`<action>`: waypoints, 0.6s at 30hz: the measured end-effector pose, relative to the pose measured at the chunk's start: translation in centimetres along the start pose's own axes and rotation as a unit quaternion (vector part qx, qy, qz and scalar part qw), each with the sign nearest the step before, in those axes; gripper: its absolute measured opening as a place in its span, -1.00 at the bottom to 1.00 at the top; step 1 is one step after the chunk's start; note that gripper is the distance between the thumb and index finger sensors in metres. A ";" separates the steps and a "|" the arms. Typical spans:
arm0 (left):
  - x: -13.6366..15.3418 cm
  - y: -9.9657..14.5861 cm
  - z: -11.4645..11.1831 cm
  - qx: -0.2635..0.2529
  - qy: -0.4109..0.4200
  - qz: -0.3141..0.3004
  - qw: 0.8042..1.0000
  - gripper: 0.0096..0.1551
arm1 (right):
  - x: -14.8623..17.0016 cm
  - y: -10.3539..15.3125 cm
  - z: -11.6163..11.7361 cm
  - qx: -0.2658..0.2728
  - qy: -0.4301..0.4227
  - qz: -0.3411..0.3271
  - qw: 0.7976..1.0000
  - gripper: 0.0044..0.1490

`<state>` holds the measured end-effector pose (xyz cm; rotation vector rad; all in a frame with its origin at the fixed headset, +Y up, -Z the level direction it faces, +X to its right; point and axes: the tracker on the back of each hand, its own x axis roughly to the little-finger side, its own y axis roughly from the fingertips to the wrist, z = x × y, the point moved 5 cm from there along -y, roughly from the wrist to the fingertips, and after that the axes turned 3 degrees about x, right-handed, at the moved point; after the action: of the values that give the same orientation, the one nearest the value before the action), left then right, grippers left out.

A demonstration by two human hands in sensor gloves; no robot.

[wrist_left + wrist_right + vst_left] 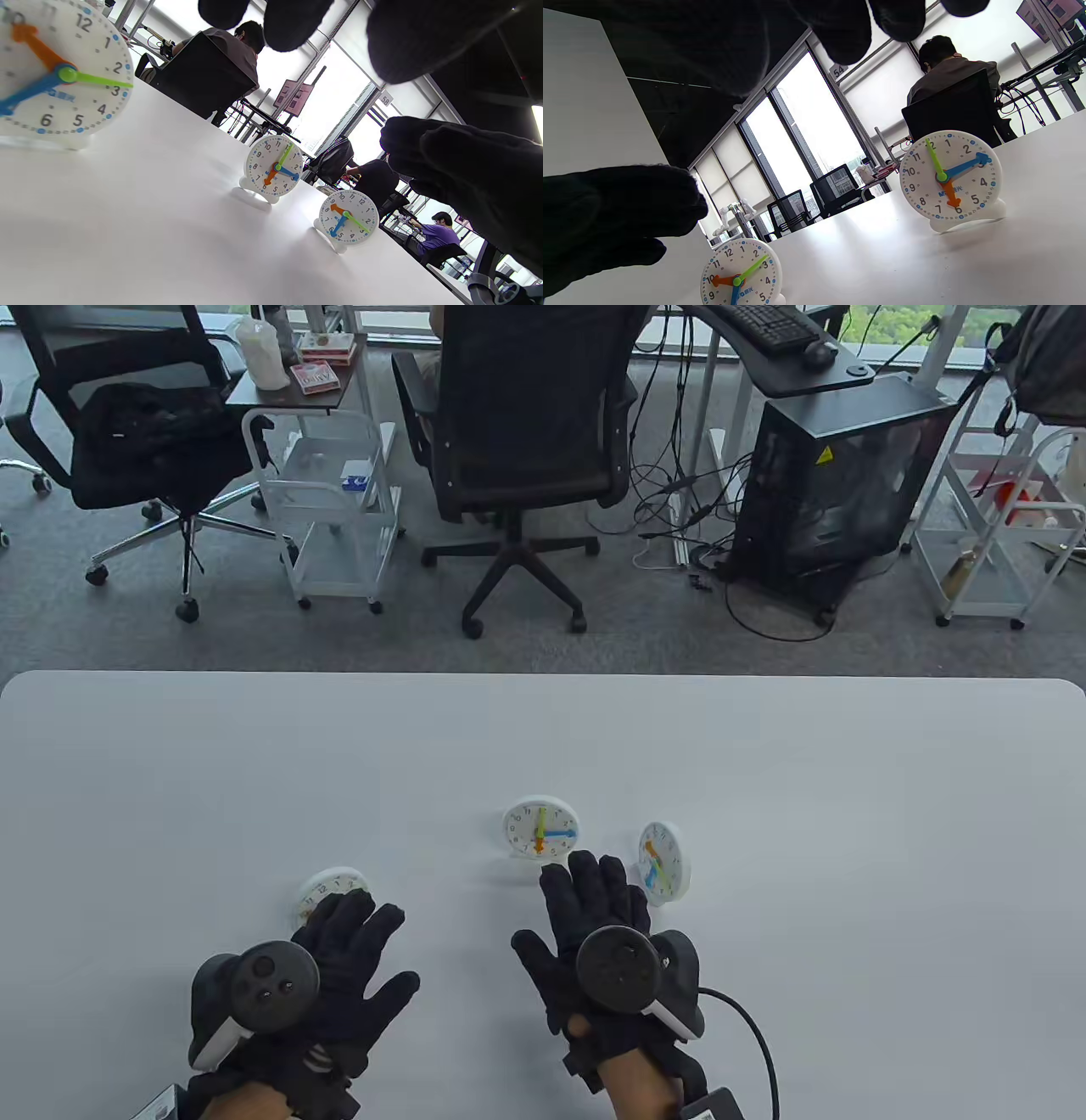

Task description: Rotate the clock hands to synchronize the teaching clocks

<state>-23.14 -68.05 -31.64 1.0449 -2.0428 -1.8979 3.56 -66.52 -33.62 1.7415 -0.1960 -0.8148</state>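
**Three clocks, three different times, both hands hovering**

From where I stand, the left hand [339, 959] has its fingers spread and holds nothing; its fingertips reach the near edge of the left clock [327, 892], though I cannot tell if they actually touch it. In the left wrist view that clock [59, 72] sits close, orange hand up toward eleven, green near three, blue down toward seven.

The risk I see here: these clocks are light plastic on small feet, standing upright on a smooth white table [170, 780]. Push a pointer with one finger while nothing braces the body and the clock could slide or tip backward. Another worry is mixing up which colored hand must match which, since all three faces disagree.

The middle clock [541, 830] stands just beyond the right hand [607, 942], whose fingers are also apart and empty, tips close to the clock's base but seemingly short of it. Its green points to twelve, blue near three, orange to six, per the right wrist view [951, 178].

The right clock [663, 863] is just beside the right hand's outer fingers, angled inward.
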 end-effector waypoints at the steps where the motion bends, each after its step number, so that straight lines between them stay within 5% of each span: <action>1: 0.1 -0.1 -0.1 0.003 0.002 0.001 1.000 -0.07 | -0.1 0.0 0.0 0.000 0.000 -0.002 1.000 0.01; 18: 0.4 0.0 0.4 -0.009 0.007 0.007 1.000 -0.06 | -0.7 0.2 0.1 -0.002 0.001 -0.013 1.000 0.00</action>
<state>-23.59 -67.97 -31.85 1.0344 -2.0175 -1.8924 2.99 -66.29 -33.19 1.7447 -0.1707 -0.8318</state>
